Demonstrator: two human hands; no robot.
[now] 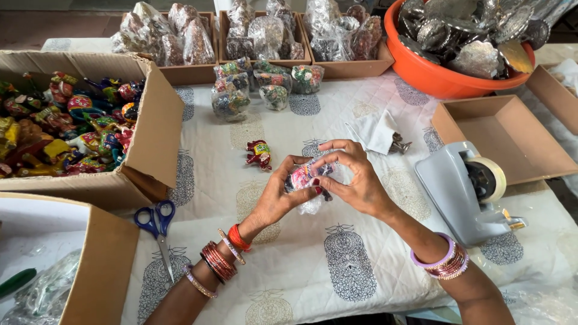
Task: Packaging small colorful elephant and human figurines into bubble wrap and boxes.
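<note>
the bagged figure (307, 179) sits between both hands above the worktop (361, 283), its long axis running left to right. the left hand (278, 195) grips its left end, fingers clamped on the wrap; the right hand (355, 177) closes over the top and right end. neither hand is nearer. a red figure (259, 154) lies just beyond, apart.

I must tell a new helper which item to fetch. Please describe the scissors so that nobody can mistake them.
Start at the large cardboard box of painted figurines on the table's left. Just below its near corner, on the printed white cloth, beside the left hand's bangled wrist, lie the scissors. Their blue handles and steel blades are unlike anything nearby.
</note>
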